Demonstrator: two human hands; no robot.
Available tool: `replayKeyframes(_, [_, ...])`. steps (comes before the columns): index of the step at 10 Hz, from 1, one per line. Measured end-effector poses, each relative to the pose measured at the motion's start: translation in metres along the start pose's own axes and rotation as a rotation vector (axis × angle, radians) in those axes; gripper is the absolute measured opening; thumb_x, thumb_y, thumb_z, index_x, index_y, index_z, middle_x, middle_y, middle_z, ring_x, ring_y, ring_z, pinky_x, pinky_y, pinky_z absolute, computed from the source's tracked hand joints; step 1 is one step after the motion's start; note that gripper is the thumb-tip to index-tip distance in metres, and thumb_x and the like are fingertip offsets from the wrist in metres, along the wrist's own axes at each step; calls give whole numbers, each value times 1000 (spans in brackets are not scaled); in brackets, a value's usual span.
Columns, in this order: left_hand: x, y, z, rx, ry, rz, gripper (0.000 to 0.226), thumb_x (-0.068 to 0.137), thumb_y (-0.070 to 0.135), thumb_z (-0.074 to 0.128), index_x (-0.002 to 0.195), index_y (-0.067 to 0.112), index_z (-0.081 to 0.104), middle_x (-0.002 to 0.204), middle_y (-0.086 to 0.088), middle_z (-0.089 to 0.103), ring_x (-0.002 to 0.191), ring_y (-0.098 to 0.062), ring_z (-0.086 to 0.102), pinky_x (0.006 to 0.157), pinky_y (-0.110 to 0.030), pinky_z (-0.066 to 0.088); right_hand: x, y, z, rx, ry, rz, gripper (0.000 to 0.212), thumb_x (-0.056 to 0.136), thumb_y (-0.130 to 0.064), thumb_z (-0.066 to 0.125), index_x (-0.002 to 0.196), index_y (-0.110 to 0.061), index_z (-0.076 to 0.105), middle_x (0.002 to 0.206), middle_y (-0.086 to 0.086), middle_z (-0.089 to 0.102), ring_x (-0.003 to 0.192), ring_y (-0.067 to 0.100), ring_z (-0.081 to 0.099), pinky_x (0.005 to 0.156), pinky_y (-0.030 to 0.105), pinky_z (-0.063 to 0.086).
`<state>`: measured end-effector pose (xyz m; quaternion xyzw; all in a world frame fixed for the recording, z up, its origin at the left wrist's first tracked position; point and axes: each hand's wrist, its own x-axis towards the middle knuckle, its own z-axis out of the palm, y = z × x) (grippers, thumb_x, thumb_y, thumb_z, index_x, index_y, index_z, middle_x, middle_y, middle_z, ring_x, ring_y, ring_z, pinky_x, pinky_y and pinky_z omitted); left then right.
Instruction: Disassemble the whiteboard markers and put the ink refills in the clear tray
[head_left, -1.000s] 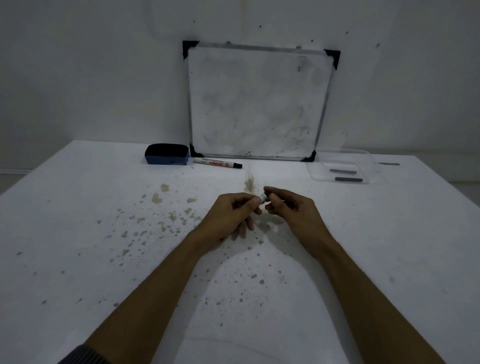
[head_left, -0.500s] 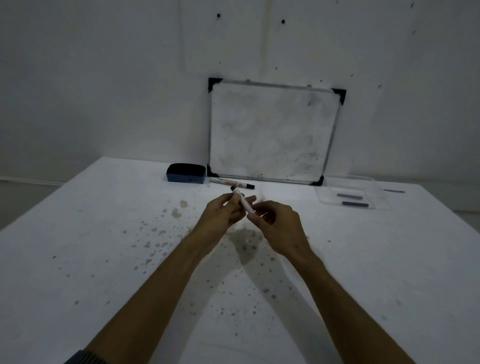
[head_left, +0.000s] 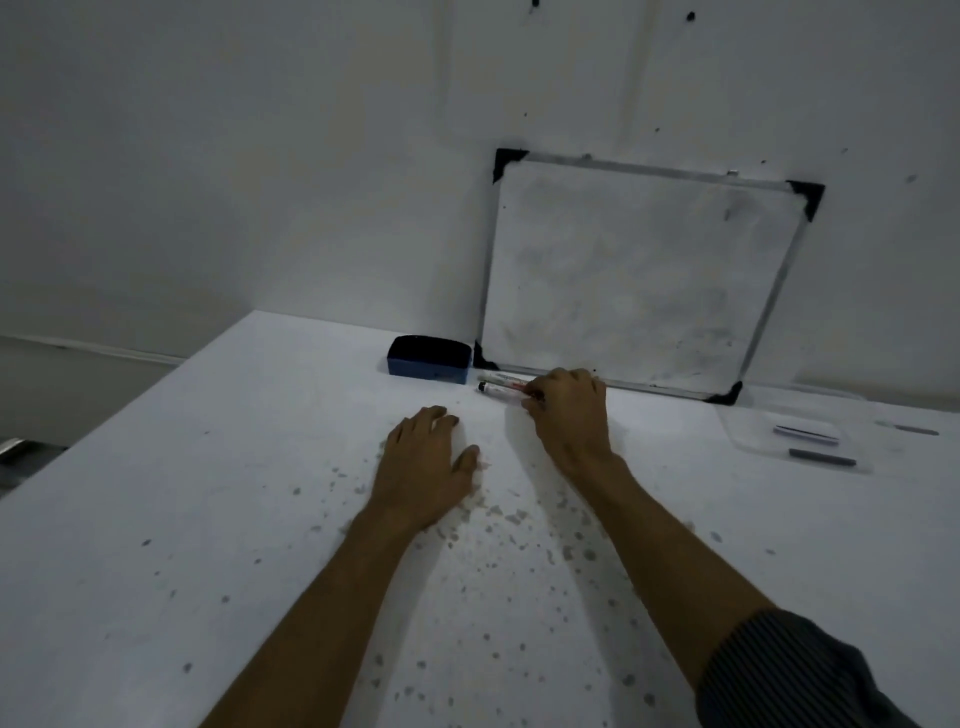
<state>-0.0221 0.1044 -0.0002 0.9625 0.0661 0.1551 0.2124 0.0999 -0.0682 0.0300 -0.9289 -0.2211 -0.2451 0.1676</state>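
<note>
Two white whiteboard markers lie side by side at the foot of the whiteboard. My right hand (head_left: 569, 415) is stretched to the back of the table, its fingertips pinching the right end of the nearer marker (head_left: 500, 391), whose black tip points left. The farther marker (head_left: 501, 377) lies just behind it, untouched. My left hand (head_left: 423, 465) rests flat on the table with fingers apart and nothing in it. The clear tray (head_left: 740, 434) sits at the right and holds two dark ink refills (head_left: 822, 458).
A small whiteboard (head_left: 623, 275) leans against the wall at the back. A blue eraser (head_left: 429, 359) sits left of the markers. Another thin dark piece (head_left: 915, 430) lies on the table beyond the tray. The white table (head_left: 208, 519) is speckled with stains.
My hands have parted. The right hand carried the marker back beside the other marker at the whiteboard's foot. The left hand let go and dropped flat onto the table.
</note>
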Motion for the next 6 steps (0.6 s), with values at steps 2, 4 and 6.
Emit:
replayKeyframes(2, [6,-2,6,18,-4,-5,67,93,53,40,145,12,53,156,-7,45,141,-27,43,121,-40,25,6,7,22,-68,45,33,18,88,-30,72,101,-19,80,94,4,72,94,29,59,85,41,38])
replayKeyframes(4, [2,0,1,3,-47,-30,71,92,56,36,146,13,51,157,-7,44,143,-26,42,124,-43,25,-13,7,9,63,82,107,31,85,-29,77,113,-17,73,108,6,69,106,30,58,91,43,42])
replayKeyframes(6, [-2,21,-12,-312,-87,13,43,102,42,56,141,23,55,146,3,54,130,-13,52,110,-27,36,-54,33,-81,324,-49,196,19,94,-34,66,111,-28,71,102,-5,67,103,19,60,85,31,42])
